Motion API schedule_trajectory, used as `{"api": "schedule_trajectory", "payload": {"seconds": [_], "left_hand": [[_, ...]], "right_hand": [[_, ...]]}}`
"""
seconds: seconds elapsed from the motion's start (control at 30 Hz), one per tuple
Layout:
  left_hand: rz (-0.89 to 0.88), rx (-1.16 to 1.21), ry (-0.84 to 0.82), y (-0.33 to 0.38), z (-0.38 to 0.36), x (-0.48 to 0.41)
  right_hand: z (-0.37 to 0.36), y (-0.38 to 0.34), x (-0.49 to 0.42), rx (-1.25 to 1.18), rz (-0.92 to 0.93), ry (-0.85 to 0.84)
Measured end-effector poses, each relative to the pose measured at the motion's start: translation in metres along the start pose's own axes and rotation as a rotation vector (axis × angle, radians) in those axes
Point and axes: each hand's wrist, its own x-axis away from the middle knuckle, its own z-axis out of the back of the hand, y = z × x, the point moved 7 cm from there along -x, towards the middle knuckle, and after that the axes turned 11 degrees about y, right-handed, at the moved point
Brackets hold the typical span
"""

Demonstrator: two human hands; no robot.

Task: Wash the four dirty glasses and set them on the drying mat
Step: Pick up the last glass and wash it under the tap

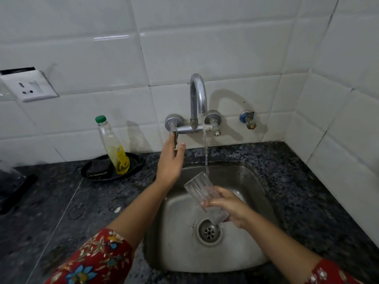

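A clear ribbed glass (202, 190) is tilted over the steel sink (180, 251), its mouth up-left under the running water (205, 148). My right hand (229, 206) grips its lower part. The stream falls from the wall-mounted tap (198, 95) onto the rim of the glass. My left hand (171, 160) reaches up to the tap's left lever handle (175, 138), fingers around it. No other glasses and no drying mat are in view.
A bottle of yellow dish liquid (114, 148) with a green cap stands in a black dish (96, 173) holding a dark scrubber, left of the sink on the speckled dark counter (303, 193). A wall socket (30, 87) sits at left. A dark object (14, 187) lies at far left.
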Motion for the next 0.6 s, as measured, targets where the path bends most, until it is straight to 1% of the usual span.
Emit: {"api": "schedule_trajectory", "payload": {"seconds": [0.07, 0.17, 0.23, 0.33, 0.4, 0.5, 0.6], "left_hand": [[0.048, 0.011, -0.007, -0.012, -0.004, 0.028], [0.19, 0.096, -0.107, -0.034, -0.019, 0.064], [0.298, 0.175, -0.083, -0.047, -0.023, 0.073], [0.427, 0.204, -0.054, -0.056, -0.027, 0.083], [0.454, 0.181, -0.062, -0.057, -0.031, 0.091], [0.449, 0.135, -0.125, -0.052, -0.041, 0.102], [0.382, 0.024, -0.233, -0.049, -0.054, 0.106]], "right_hand": [[0.007, -0.001, 0.002, 0.105, 0.006, 0.006], [0.022, -0.011, 0.003, 0.241, 0.064, 0.097], [0.035, -0.023, 0.005, 0.343, 0.125, 0.181], [0.05, -0.048, 0.012, 0.439, 0.264, 0.278], [0.055, -0.066, 0.02, 0.439, 0.351, 0.337], [0.055, -0.087, 0.025, 0.435, 0.462, 0.432], [0.046, -0.092, 0.025, 0.415, 0.527, 0.452]]}}
